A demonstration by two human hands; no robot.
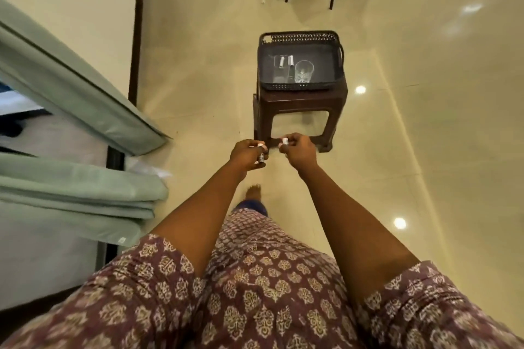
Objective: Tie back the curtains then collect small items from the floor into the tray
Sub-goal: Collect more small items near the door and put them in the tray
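Both arms outstretched, frame centre: left hand grips small dark white-capped bottle; right hand pinches small white cap.

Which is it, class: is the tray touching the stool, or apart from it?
Touching. The head view shows the tray sitting directly on the stool top, with no gap beneath.

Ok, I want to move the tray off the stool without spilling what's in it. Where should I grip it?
Take the tray by its two short side walls, one hand on each, coming from left and right; a handle loop seems to show on its right side. Lift level: the drinking glass stands upright inside and could tip. The stool leaves both sides free.
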